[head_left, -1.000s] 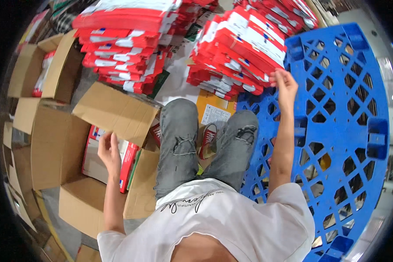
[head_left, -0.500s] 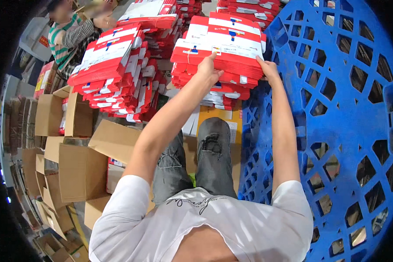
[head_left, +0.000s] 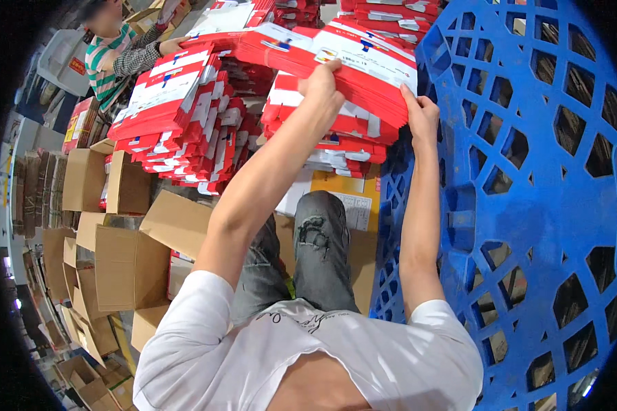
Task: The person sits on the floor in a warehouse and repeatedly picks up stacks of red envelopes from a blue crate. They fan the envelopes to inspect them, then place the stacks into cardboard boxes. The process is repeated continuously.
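Note:
A thick bundle of flat red-and-white cartons [head_left: 373,63] is tilted, held between my two hands above a stack of similar flat cartons [head_left: 363,147]. My left hand [head_left: 323,88] grips its near edge, thumb on top and fingers hidden. At the right corner, my right hand [head_left: 423,118] is closed on the edge, thumb against the top face. The bundle's left end reaches over toward the neighbouring pile. Another tall stack of flat red-and-white cartons [head_left: 168,103] stands to the left, its layers uneven.
A big blue plastic lattice pallet [head_left: 528,192] stands upright along my right side. Open brown cardboard boxes [head_left: 120,264] crowd the left. A co-worker in a green-and-white striped top [head_left: 110,58] reaches toward the piles at upper left. More red-and-white stacks [head_left: 391,20] stand behind.
The bundle has lifted off its stack and turned, its left end swinging up and away. My left hand has risen slightly with it. The co-worker's arm has lowered toward the left piles.

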`<control>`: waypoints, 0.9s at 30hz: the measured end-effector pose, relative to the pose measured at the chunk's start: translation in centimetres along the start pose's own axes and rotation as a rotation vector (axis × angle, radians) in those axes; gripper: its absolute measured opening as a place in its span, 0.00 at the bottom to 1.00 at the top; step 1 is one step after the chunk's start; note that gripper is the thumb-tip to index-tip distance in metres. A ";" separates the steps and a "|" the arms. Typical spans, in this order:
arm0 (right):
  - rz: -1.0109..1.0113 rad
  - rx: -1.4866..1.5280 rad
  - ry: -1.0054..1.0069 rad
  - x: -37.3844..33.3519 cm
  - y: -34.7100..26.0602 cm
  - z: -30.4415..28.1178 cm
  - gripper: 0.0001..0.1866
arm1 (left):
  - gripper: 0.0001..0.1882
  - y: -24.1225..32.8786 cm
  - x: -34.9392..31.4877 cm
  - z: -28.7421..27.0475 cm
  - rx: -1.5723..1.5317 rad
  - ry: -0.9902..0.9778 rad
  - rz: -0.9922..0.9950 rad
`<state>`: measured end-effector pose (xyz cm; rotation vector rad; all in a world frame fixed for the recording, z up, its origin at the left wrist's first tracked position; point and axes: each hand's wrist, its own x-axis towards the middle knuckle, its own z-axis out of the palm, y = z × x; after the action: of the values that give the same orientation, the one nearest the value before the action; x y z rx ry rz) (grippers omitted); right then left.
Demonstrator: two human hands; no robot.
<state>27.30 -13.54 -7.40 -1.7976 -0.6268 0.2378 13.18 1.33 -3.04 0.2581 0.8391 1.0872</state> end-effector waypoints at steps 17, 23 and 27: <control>-0.489 -0.740 -0.885 24.1 -2.5 16.8 0.49 | 0.32 29.9 -25.7 -29.4 0.285 0.203 0.533; -0.291 -0.965 -0.946 25.4 -4.5 17.2 0.54 | 0.34 28.4 -27.2 -36.4 0.389 0.348 0.494; -0.303 -0.921 -0.981 23.2 -8.8 15.8 0.49 | 0.35 27.7 -27.1 -36.6 0.496 0.341 0.527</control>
<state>36.82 13.51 -0.70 -2.3485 -1.9247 0.7221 -36.94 -16.34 0.84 0.7563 1.3957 1.4219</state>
